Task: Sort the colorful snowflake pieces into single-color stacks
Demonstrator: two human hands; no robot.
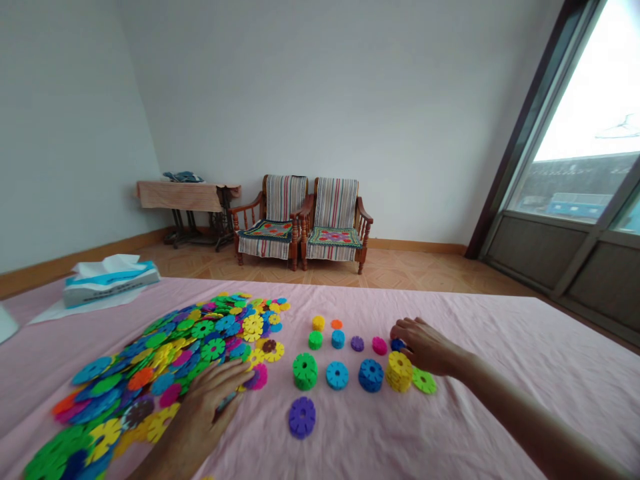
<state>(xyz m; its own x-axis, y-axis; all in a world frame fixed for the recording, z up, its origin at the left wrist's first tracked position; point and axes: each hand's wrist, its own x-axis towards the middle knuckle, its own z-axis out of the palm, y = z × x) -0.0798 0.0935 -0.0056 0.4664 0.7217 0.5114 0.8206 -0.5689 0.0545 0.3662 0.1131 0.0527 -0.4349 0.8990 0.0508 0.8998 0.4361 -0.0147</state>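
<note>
- Pink cloth [500, 347] covers the work surface; a tissue pack [111, 280] lies at far left.
- Loose heap of coloured discs [165, 353], snowflake-notched, spreads over the left half.
- Left hand [210, 407] lies flat, fingers spread, on the heap's near right edge; a small bluish piece shows under the fingers, grip unclear.
- Right hand [425, 347] rests palm down by the sorted rows, fingertips touching a small blue stack [397, 345], just behind the yellow stack [399, 371].
- Near row, left to right: green stack [305, 371], light-blue stack [337, 375], blue stack [371, 375], yellow stack, flat green disc [424, 381].
- Purple disc [302, 417] lies alone, nearest the camera.
- Two striped armchairs [305, 223] stand against the back wall.
</note>
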